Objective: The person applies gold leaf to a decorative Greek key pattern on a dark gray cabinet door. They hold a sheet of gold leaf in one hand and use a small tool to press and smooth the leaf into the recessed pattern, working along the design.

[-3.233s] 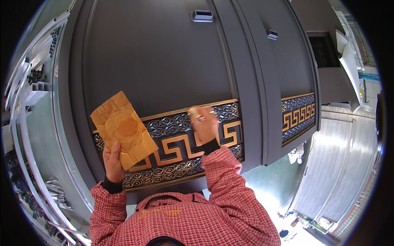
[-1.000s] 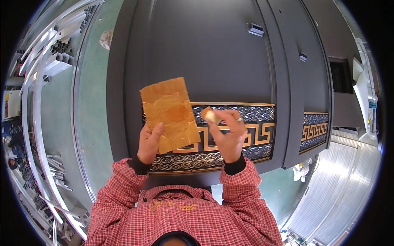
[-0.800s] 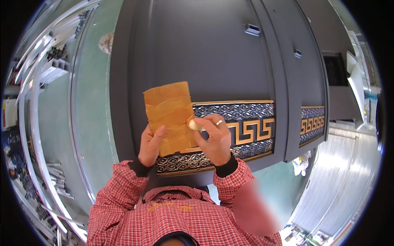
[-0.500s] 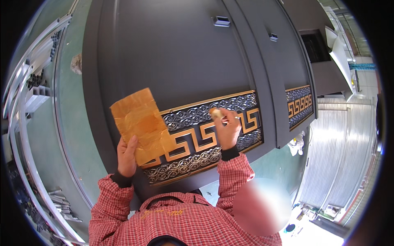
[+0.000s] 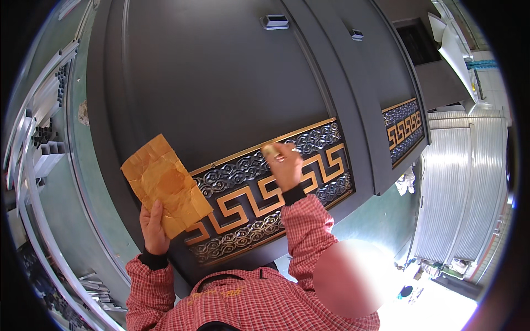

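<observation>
My left hand (image 5: 154,230) grips the lower edge of a creased piece of golden-brown cardboard (image 5: 152,165), thumb on top. A darker, shiny stain marks its middle. Between the fingertips of my right hand (image 5: 288,172) is a small pale yellowish pad (image 5: 270,151), blurred, so its exact kind is unclear. That hand is over the upper gold border of a dark grey door panel (image 5: 221,71). Below the border run silvery-black embossed scrolls (image 5: 237,170) and a gold key-pattern band (image 5: 232,207). My right hand covers part of this decoration; whether the pad touches the border cannot be told.
A second dark panel (image 5: 400,83) with a similar gold band lies to the right. Small rectangular metal fittings (image 5: 275,22) sit on the panels. Metal profiles (image 5: 49,157) are stacked on racks at the left. Corrugated sheeting (image 5: 461,187) is at far right.
My right hand has moved left along the upper border with the pad. The cardboard and my left hand have shifted left and lower in view, while the whole view has turned slightly.
</observation>
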Demonstrator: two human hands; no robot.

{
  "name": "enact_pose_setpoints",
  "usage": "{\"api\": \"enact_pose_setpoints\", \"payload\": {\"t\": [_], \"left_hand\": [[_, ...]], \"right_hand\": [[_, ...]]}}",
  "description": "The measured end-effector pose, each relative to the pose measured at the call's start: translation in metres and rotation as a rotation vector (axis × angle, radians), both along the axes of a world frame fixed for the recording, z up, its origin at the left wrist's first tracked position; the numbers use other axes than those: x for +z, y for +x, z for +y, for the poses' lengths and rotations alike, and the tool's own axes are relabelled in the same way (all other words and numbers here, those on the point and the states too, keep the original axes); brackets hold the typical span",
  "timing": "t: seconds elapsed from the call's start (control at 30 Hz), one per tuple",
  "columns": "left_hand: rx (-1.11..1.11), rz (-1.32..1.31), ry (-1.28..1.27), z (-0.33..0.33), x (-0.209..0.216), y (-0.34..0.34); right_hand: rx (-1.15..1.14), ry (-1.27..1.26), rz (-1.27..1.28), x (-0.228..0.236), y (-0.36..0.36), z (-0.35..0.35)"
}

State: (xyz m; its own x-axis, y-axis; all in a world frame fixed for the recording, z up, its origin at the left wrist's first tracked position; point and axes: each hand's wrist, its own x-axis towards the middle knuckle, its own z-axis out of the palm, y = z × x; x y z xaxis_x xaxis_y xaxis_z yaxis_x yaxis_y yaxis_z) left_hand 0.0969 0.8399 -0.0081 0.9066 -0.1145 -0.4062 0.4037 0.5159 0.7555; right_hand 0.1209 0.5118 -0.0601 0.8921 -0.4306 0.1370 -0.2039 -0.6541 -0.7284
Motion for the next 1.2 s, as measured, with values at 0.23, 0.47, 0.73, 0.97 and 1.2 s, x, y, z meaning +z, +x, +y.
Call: {"api": "enact_pose_setpoints", "payload": {"t": [0.23,0.47,0.73,0.97,1.2], "left_hand": [[0.004,-0.014,0.011,0.003,0.003,0.002],[0.020,-0.004,0.024,0.008,0.002,-0.002],[0.042,-0.006,0.044,0.014,0.005,-0.005],[0.050,-0.016,0.057,0.020,0.004,-0.008],[0.102,-0.041,0.070,0.027,0.002,-0.010]], "right_hand": [[-0.305,-0.148,-0.088,-0.001,0.015,-0.062],[-0.129,-0.190,0.002,-0.011,0.016,-0.024],[0.013,-0.075,-0.121,0.020,0.002,0.033],[-0.167,-0.151,-0.063,-0.008,0.013,0.005],[0.213,0.109,0.000,0.008,-0.004,0.103]]}}
